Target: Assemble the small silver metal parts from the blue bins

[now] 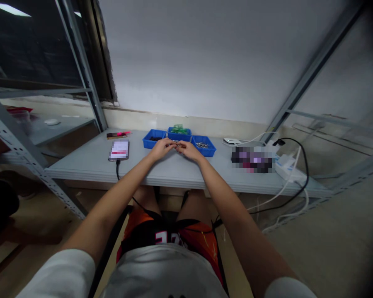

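Note:
My left hand (162,149) and my right hand (188,150) meet above the shelf top, in front of three small blue bins. Their fingertips are pinched together around something small that I cannot make out. Just behind my left hand stands the left bin (148,143), with dark pieces in it. The right bin (211,152), beside my right hand, holds small shiny metal parts (202,145). Green pieces (178,129) fill the back bin (170,135), whose front is partly hidden by my hands.
On the left of the grey shelf (90,161) lie a phone (119,150) with a cable and a dark flat item (112,135) with something pink on it. A blurred-out device (251,159) and a white power strip (287,169) with cables are at right. Metal uprights flank the shelf.

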{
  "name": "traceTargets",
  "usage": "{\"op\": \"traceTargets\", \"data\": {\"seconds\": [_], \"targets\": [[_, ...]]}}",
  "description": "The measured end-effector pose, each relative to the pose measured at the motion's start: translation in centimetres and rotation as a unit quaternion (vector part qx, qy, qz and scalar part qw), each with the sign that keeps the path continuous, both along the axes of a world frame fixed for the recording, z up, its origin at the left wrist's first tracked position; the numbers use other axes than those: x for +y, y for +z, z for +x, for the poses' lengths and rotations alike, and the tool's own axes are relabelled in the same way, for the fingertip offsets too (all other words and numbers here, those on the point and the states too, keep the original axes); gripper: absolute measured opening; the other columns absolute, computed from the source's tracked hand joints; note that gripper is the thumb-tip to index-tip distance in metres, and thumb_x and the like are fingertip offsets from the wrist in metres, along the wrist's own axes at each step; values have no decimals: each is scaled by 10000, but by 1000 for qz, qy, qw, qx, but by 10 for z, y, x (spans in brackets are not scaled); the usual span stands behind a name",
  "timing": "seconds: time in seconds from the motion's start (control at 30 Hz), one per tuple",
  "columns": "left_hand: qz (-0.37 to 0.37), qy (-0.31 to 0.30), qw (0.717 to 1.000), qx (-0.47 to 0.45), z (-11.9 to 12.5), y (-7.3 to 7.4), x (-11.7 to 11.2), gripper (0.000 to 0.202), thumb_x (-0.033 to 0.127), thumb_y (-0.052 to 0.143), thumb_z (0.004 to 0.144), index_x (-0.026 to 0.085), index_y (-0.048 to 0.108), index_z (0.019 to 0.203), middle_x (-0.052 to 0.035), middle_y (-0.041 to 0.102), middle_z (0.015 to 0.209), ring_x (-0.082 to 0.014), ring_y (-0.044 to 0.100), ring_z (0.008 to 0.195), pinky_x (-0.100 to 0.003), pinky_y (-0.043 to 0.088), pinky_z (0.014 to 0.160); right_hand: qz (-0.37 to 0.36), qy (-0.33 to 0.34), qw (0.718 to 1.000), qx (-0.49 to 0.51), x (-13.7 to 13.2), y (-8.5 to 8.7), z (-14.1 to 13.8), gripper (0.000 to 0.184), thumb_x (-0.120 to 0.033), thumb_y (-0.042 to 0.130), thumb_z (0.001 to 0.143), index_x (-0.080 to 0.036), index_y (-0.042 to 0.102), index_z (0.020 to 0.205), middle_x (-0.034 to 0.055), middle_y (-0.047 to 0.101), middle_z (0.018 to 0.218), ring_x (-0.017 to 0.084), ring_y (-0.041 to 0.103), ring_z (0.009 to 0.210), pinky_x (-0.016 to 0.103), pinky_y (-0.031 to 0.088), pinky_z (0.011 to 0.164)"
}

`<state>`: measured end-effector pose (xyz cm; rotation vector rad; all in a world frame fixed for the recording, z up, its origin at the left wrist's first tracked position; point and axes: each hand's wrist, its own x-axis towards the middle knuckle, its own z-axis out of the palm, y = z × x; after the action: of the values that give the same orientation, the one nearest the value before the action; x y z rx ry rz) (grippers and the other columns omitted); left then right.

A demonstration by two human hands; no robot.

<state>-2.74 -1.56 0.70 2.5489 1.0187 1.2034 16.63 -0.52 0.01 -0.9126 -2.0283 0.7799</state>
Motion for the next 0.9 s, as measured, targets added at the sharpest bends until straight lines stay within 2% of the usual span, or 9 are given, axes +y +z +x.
{"op": "traceTargets", "data": {"seconds": [0.27,0.43,0.6,0.9], "targets": [[-4,11,1000,-11,-1,0,0,255,304,528,890,162,716,991,-76,694,953,-169,599,837,-295,465,815,-35,30,999,-22,-7,6,-2,178,-323,587,754,-163,630,820,-5,586,676,111,494,616,249,391,614],[-5,12,1000,-26,0,-2,3,264,302,524,887,141,703,996,-88,692,974,-176,611,853,-294,467,813,-17,19,1000,-18,-4,4,-2,210,-370,591,766,-168,631,809,-1,584,679,122,504,636,259,394,628],[-17,38,999,-29,1,-2,2,269,307,496,891,143,683,993,-91,697,988,-181,616,841,-294,470,797,4,-8,1000,-3,-3,5,0,228,-390,574,778,-170,632,789,2,596,695,134,533,671,266,412,666],[-62,29,998,14,0,-4,0,227,301,531,817,136,669,890,-45,675,783,-148,563,675,-253,413,636,77,-46,995,29,-2,7,1,216,-373,558,778,-165,616,781,21,627,768,144,545,706,278,416,714]]}}
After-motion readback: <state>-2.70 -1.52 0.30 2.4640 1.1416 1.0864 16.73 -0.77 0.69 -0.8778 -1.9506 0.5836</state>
